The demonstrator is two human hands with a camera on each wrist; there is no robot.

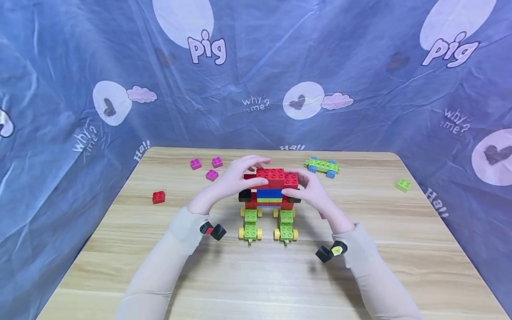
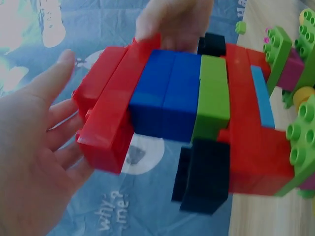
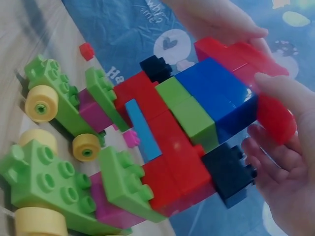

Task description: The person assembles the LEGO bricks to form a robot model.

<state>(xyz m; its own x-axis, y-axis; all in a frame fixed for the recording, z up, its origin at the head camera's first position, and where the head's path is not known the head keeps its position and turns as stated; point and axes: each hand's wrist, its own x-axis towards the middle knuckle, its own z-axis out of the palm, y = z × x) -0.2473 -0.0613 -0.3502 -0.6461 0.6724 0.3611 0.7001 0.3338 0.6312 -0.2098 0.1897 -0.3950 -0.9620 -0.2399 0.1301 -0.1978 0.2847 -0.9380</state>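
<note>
A built figure of toy building bricks stands upright on two wheeled green bases [image 1: 250, 229]. Its top is a row of red bricks [image 1: 272, 178], above blue bricks [image 2: 165, 93], green bricks [image 3: 187, 110] and more red ones. A black brick [image 3: 229, 174] sticks out at each side. My left hand [image 1: 236, 178] is at the left end of the red top, its fingers stretched behind it and the thumb apart from the bricks in the left wrist view. My right hand [image 1: 314, 191] holds the right end of the red top between thumb and fingers.
Several magenta bricks [image 1: 212, 175] lie at the back left of the table [image 1: 256, 275], with a red brick [image 1: 158, 197] nearer on the left. A green wheeled base with blue wheels [image 1: 322, 166] stands behind on the right. A green brick [image 1: 403, 185] lies by the right edge.
</note>
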